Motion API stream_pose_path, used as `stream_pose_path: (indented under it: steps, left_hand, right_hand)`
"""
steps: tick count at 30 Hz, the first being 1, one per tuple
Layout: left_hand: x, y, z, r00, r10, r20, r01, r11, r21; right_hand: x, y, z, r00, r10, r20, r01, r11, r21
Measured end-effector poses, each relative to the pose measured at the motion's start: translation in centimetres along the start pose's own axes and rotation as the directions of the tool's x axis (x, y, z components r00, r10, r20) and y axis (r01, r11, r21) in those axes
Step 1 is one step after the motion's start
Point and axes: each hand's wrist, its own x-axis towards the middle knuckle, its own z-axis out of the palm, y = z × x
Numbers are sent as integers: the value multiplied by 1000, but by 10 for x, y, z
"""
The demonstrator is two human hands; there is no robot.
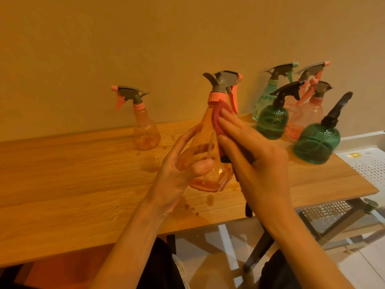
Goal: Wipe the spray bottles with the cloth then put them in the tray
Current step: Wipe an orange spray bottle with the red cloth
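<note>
Fingers [233,126] over cloth [218,115], mostly hidden, against bottle [206,147]

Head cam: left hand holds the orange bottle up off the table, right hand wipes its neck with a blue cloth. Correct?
Not quite: the cloth is dark red, not blue. The head view shows the left hand holding the orange bottle up off the table while the right hand presses the cloth against its neck, just below the collar.
</note>
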Motion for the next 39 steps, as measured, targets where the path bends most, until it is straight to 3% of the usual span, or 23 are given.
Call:
stream_pose_path:
  steps: [8, 14, 22, 25, 28, 34, 39]
  left_hand:
    - [10, 3, -4, 996, -10, -93, 4, 998, -69]
    - [13, -4, 2, 975, -105, -195, 53, 966, -254]
    - [11, -6, 2, 977, -148, -153, 132, 985, -111]
    - [9, -7, 6, 974, -165, -158, 138, 976, -168]
    - [9, -6, 7, 976, -148, -162, 110, 969, -221]
    - [6, -3, 11, 988, -97, -124, 67, 972, -223]
    - [6, -2, 10, 988, -66, -140, 36, 978, -205]
  right_hand:
    - [-30, 5, 3, 997, 27, 72, -31, 998, 46]
    - [-63, 11, 11, 999, 44, -20, -42, 998, 56]
    - [-62, 14, 10, 1000, -5, 15, 4, 999, 49]
    - [-67, 10, 9, 997, 50, -53, -43, 992, 122]
    - [-77, 10, 10, 993, 54, -104, -47, 997, 68]
    - [-71, 10, 18, 996, -47, -79, 47, 999, -9]
    - [-38, 7, 13, 999, 4, -36, -2, 999, 53]
